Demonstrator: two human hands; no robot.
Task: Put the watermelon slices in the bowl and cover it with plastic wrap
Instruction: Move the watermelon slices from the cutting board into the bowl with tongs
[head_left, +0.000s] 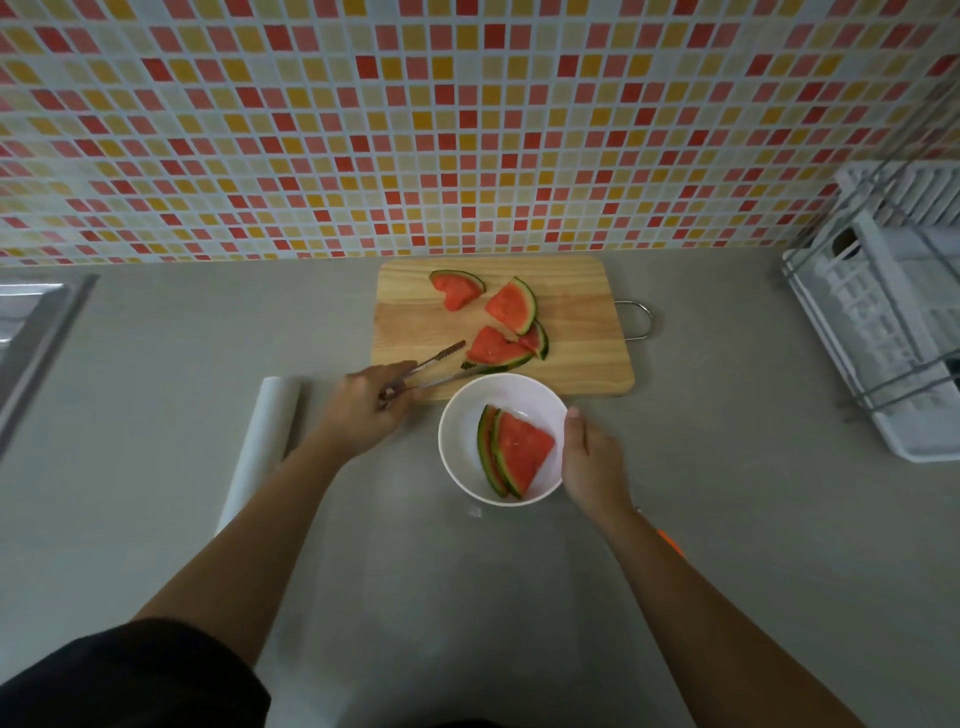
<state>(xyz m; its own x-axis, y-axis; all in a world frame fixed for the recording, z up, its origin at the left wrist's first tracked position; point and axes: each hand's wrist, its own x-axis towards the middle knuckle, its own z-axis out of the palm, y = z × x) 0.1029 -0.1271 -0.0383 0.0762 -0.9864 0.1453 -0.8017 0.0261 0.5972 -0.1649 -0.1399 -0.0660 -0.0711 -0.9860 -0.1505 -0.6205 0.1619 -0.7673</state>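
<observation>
left hand (363, 410): grips the tongs (436, 364), tips spread right at the left corner of the nearest slice (493, 349) on the board (582, 358)
right hand (592, 462): holds the bowl (457, 441) by its right rim, thumb on the edge
bowl: white, just in front of the board, two slices (519, 449) inside, overlapping
board: wooden, four pieces on it
wrap (262, 441): roll lying on the counter (727, 519), left of the left arm
edges: sink (31, 332) left, rack (893, 322) right

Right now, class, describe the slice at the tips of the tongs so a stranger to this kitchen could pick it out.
Find the wooden cutting board by the tiled wall. Go to its near edge, just behind the white bowl. That slice lies rind toward the bowl, and it alone has the tongs at its left corner.
</observation>
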